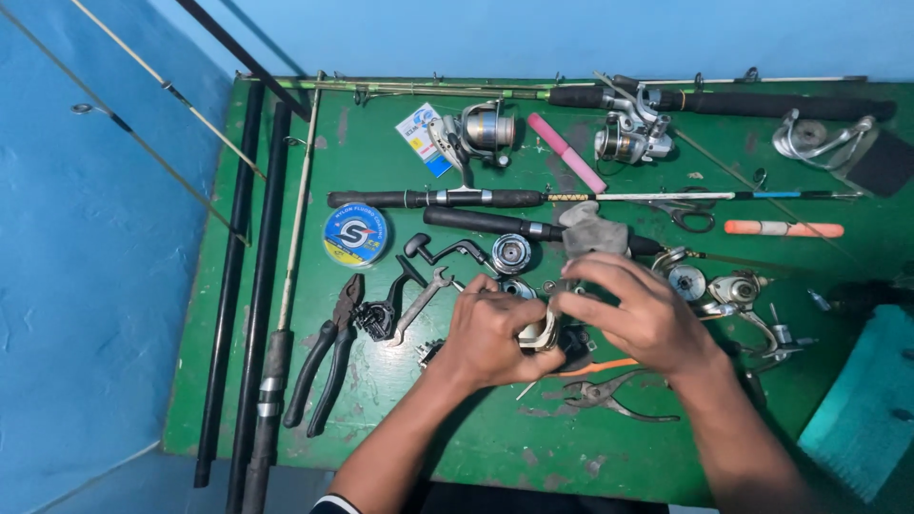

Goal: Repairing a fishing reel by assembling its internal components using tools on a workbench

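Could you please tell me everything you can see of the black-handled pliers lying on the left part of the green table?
The pliers are a large pair with dark, worn metal jaws and two long black-sleeved handles. They lie flat on the green table, jaws pointing up and away from the person, handles spread slightly apart toward the near edge. The jaws look nearly closed. A fishing rod butt lies just to their left and a dark reel part sits to the right of the jaws. Neither hand touches them.
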